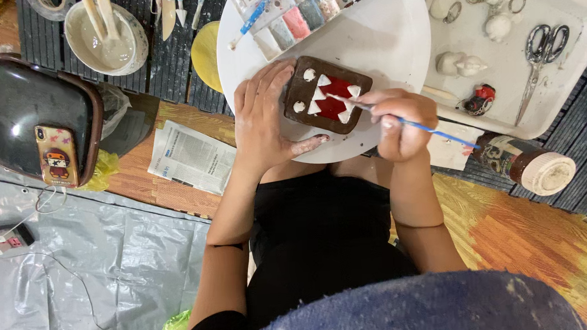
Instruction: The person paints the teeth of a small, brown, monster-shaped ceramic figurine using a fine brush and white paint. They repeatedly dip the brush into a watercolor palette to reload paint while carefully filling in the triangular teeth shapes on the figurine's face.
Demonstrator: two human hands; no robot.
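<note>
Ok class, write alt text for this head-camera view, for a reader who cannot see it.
The right hand paints a brown clay plaque with a thin blue brush while the left hand steadies it on a round white board. A paint palette, scissors and a phone lie nearby.

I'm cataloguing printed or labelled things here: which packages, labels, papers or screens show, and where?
Newspaper: folded, grey-white, on the wooden table beside the left hand.
Phone: back up, cartoon case, on a dark tray at left.
Jar: lying sideways, patterned label, pale lid, right of the right hand.
</note>
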